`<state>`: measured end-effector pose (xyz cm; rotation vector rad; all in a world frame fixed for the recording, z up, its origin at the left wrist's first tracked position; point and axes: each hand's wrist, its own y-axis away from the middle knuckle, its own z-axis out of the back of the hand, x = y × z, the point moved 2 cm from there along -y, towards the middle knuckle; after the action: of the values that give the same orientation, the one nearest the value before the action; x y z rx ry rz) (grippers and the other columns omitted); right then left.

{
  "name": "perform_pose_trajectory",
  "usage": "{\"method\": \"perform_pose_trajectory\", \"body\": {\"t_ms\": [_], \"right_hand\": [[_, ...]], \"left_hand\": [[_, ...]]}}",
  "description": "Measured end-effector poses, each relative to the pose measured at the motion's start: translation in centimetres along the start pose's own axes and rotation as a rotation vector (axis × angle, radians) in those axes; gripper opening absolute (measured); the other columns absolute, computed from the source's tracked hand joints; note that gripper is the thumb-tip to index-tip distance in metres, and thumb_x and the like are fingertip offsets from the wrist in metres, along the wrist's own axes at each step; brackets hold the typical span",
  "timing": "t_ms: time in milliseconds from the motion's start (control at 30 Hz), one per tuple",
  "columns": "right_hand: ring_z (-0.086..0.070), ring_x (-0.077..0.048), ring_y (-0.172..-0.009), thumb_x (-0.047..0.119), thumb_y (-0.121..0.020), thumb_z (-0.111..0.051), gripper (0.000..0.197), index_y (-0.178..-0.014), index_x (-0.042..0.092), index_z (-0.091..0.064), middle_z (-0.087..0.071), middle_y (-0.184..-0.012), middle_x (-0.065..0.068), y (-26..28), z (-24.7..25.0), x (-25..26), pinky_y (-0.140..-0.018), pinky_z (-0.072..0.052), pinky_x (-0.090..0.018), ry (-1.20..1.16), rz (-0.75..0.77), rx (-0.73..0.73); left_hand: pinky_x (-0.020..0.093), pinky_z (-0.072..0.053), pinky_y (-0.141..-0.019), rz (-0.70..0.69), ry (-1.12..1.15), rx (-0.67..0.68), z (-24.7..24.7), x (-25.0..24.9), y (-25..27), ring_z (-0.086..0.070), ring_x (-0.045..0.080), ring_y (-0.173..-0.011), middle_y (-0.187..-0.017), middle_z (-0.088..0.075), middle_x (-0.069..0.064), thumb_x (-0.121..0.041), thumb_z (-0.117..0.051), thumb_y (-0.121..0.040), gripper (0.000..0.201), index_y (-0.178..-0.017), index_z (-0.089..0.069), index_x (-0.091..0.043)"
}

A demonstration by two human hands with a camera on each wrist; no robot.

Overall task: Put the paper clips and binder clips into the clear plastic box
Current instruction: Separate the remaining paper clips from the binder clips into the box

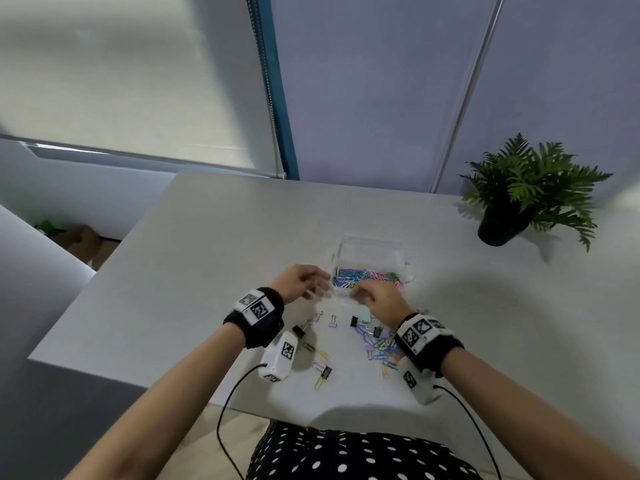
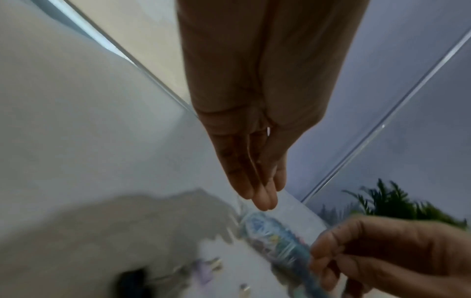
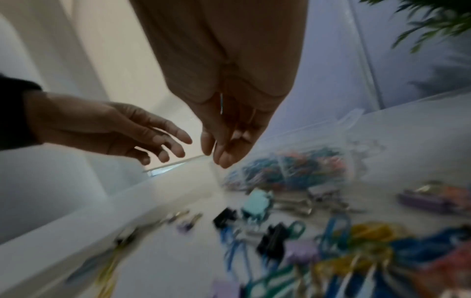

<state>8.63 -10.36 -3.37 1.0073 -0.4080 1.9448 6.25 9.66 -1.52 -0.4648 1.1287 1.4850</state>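
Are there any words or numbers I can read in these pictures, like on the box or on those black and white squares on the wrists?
No words or numbers can be read.
Wrist bands: black and white square code patterns only, no letters.
White camera units: the same code squares, no text.
Clear plastic box: no label shows.
Plant pot: plain black, no writing.

Both wrist views blur the loose clips (image 3: 293,238); the right hand (image 1: 375,299) hides the clear box's (image 1: 372,252) near edge.
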Motion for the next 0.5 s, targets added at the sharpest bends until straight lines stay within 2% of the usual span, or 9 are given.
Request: {"method": "perform_pose_trajectory", "body": {"t_ms": [33,100,200,233,333,400,500], "right_hand": [[-0.063,-0.026,-0.086,-0.009,-0.081,-0.046,0.024,-0.091,0.001,-0.065,-0.068,-0.092,-0.015,0.4,-1.1,0.3,-0.084,-0.052,-0.039,0.043,0.02,0.083],[-0.06,-0.023,-0.091,0.002,-0.087,-0.05,0.017,-0.097,0.006,-0.063,-0.066,-0.097,-0.011,1.1,-3.2,1.0,-0.084,-0.048,-0.032,0.178,0.073,0.212],[-0.056,-0.019,-0.098,0.013,-0.086,-0.057,0.018,-0.104,0.013,-0.058,-0.06,-0.107,-0.006,2.1,-5.9,1.6,-0.082,-0.043,-0.029,0.336,0.113,0.359],[-0.055,-0.019,-0.1,0.015,-0.086,-0.059,0.021,-0.106,0.014,-0.057,-0.057,-0.109,-0.005,2.3,-6.6,1.7,-0.081,-0.043,-0.03,0.369,0.107,0.387],[-0.052,-0.024,-0.103,0.02,-0.084,-0.061,0.025,-0.106,0.012,-0.053,-0.053,-0.111,-0.007,2.4,-8.0,2.2,-0.082,-0.043,-0.036,0.425,0.062,0.373],[-0.051,-0.028,-0.103,0.02,-0.083,-0.062,0.026,-0.103,0.009,-0.05,-0.053,-0.111,-0.01,2.4,-8.4,2.4,-0.079,-0.043,-0.039,0.459,0.024,0.335],[-0.051,-0.029,-0.099,0.017,-0.082,-0.063,0.026,-0.101,0.007,-0.049,-0.053,-0.108,-0.012,2.6,-8.7,2.4,-0.07,-0.036,-0.035,0.5,0.046,0.325]], "left_hand": [[0.012,-0.049,-0.06,0.01,-0.053,-0.001,-0.1,0.8,0.9,-0.06,-0.009,-0.061,-0.095,-0.065,0.007,0.011,-0.036,-0.09,0.033,-0.113,-0.057,0.0],[0.006,-0.046,-0.056,0.035,-0.194,-0.011,-0.7,2.5,2.7,-0.059,-0.008,-0.056,-0.092,-0.068,0.01,0.01,-0.037,-0.088,0.032,-0.108,-0.06,0.0],[0.0,-0.041,-0.057,0.06,-0.404,-0.028,-2.3,4.2,5.3,-0.061,0.01,-0.071,-0.095,-0.072,0.01,0.004,-0.045,-0.086,0.027,-0.1,-0.065,-0.006],[0.003,-0.042,-0.062,0.048,-0.457,-0.032,-2.9,4.5,6.0,-0.063,0.014,-0.078,-0.096,-0.071,0.008,0.003,-0.046,-0.085,0.027,-0.099,-0.065,-0.008],[0.026,-0.044,-0.081,0.009,-0.601,-0.093,-4.7,5.0,7.2,-0.061,0.026,-0.095,-0.103,-0.064,0.009,-0.004,-0.047,-0.086,0.023,-0.105,-0.06,-0.009],[0.034,-0.044,-0.083,0.081,-0.673,-0.175,-5.6,5.2,7.6,-0.059,0.029,-0.1,-0.108,-0.059,0.01,-0.015,-0.044,-0.092,0.023,-0.112,-0.054,-0.009],[0.037,-0.046,-0.083,0.226,-0.703,-0.243,-6.6,5.4,8.2,-0.056,0.03,-0.105,-0.112,-0.055,0.009,-0.026,-0.042,-0.094,0.027,-0.115,-0.048,-0.011]]}}
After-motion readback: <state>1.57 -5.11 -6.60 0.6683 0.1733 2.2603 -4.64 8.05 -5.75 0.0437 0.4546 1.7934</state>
